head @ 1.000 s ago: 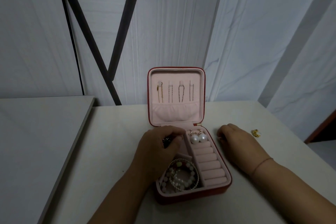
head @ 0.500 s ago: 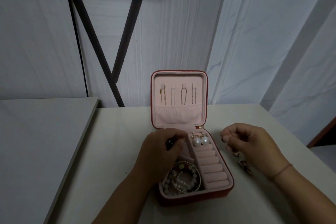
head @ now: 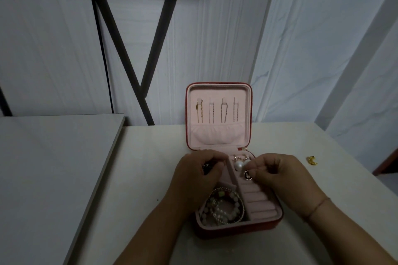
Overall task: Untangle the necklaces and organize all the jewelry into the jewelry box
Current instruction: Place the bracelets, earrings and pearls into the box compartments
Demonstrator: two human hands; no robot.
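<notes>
A red jewelry box (head: 234, 231) with a pink lining stands open on a pale table (head: 150, 178), a little below and right of the frame's centre. Its lid (head: 218, 135) stands upright at the back, and four thin chains (head: 217, 109) hang side by side in it above a gathered pocket.

The left hand (head: 193, 175) rests over the box's upper left compartment, fingers curled in and pinched together on a small dark piece (head: 207, 166) that is mostly hidden, so what it is cannot be told. The right hand (head: 282, 175) reaches in from the right side, its thumb and forefinger closed narrowly on a small dark ring-like item (head: 248, 174) held over the top of the ribbed ring rolls (head: 258, 202) on the right side of the box. Just above that, at the back right corner of the tray, sit pearl earrings (head: 240, 164), one partly covered by the right fingers.

In the lower left compartment lies a heap of bracelets (head: 224, 206): pale beads, a pearl strand and a twisted metal bangle, all overlapping.

Well apart from the box, near the right edge of the table, a small gold piece (head: 311, 160) lies alone. A second, greyer tabletop (head: 53, 168) adjoins on the left of the frame.
</notes>
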